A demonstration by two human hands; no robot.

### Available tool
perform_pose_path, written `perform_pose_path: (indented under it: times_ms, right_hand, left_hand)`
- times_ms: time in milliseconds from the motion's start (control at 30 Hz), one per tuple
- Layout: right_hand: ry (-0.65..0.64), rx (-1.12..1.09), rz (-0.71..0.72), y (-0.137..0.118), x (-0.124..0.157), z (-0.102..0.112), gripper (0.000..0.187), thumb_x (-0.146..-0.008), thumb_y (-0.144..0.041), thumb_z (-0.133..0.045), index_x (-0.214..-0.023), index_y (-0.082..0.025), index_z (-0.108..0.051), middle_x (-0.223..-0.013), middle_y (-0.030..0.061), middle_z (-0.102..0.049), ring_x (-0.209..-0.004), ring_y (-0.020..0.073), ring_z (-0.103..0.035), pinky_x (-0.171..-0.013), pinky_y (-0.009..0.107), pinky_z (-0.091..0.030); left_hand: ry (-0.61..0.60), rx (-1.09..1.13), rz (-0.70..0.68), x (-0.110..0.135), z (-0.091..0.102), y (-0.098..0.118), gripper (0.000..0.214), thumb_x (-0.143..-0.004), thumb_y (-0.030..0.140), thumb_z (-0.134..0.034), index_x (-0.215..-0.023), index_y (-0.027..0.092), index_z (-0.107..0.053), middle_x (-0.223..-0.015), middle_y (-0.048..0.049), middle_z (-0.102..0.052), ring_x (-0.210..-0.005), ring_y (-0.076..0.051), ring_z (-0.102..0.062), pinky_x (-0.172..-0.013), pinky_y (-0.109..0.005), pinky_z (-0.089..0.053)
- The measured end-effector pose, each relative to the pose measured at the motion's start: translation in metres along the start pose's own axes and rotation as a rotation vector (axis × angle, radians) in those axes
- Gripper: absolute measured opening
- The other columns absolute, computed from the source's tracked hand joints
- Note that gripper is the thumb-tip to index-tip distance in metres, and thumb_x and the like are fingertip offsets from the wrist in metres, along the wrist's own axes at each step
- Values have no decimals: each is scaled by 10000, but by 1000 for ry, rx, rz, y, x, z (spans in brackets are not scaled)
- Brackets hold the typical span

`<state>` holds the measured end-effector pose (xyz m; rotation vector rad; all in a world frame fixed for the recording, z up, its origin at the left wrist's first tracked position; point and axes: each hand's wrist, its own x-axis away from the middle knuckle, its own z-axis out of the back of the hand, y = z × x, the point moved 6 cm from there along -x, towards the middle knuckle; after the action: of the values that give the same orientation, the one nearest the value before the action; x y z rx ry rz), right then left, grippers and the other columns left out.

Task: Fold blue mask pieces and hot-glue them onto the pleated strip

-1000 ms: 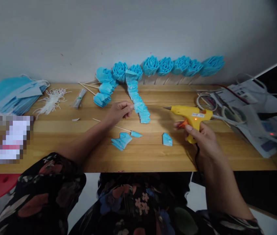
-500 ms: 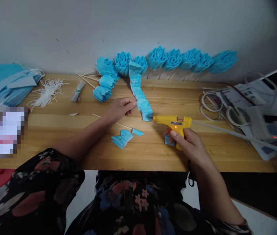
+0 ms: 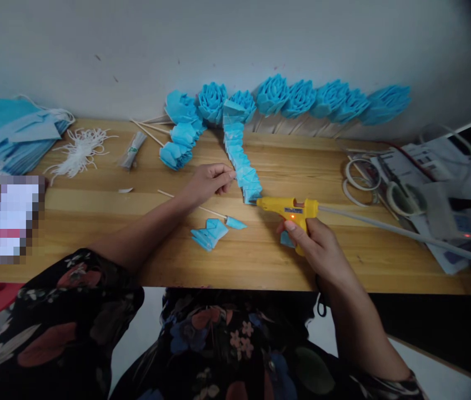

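Observation:
My right hand (image 3: 316, 247) grips a yellow glue gun (image 3: 287, 208) with its red light on, its nozzle touching the near end of a row of folded blue pieces (image 3: 241, 166) on the wooden table (image 3: 385, 255). My left hand (image 3: 208, 182) pinches the side of that same row. A thin wooden stick with a blue tip (image 3: 229, 221) lies just below my left hand, next to a small folded blue piece (image 3: 208, 233). Another blue scrap (image 3: 285, 240) sits partly hidden under my right hand.
Blue fabric flowers (image 3: 302, 97) line the wall at the back. A pile of blue face masks (image 3: 6, 136), loose white ear loops (image 3: 79, 150) and a bundle of wire ties (image 3: 132, 150) lie at the left. Tape rolls (image 3: 362, 178) and papers (image 3: 431, 183) sit at the right.
My right hand has carried the glue gun leftward from the table's right side until its nozzle meets the row of folded pieces. My left hand has stayed on the row.

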<state>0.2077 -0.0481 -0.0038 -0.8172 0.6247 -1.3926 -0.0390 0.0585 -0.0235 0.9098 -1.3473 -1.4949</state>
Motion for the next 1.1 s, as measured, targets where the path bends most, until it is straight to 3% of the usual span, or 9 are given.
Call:
perform_pose_path:
  times_ms: [267,1100]
  right_hand:
    - [2,12,0,0,-2,-1,535,-914,-716,-555,-837,-207,-701,-763,57,-673,-682,211,-606,-673,356,-500]
    - [84,29,-23,1,2,13,570,-882,-760,-577,-731,-221,-686,-661,27,-616,-589,177,-540,-616,329,-478]
  left_hand:
    - [8,12,22,2,-1,3,282,-945,268,-605,-687,155,-605,-604,18,-591,-554,-69,-508,-576,-205,-416]
    - [-3,-28,-18,0,0,0,293,-932,368,-643,-723,164,-620,-599,16,-595,-550,-81,-513,-573,-218,-421]
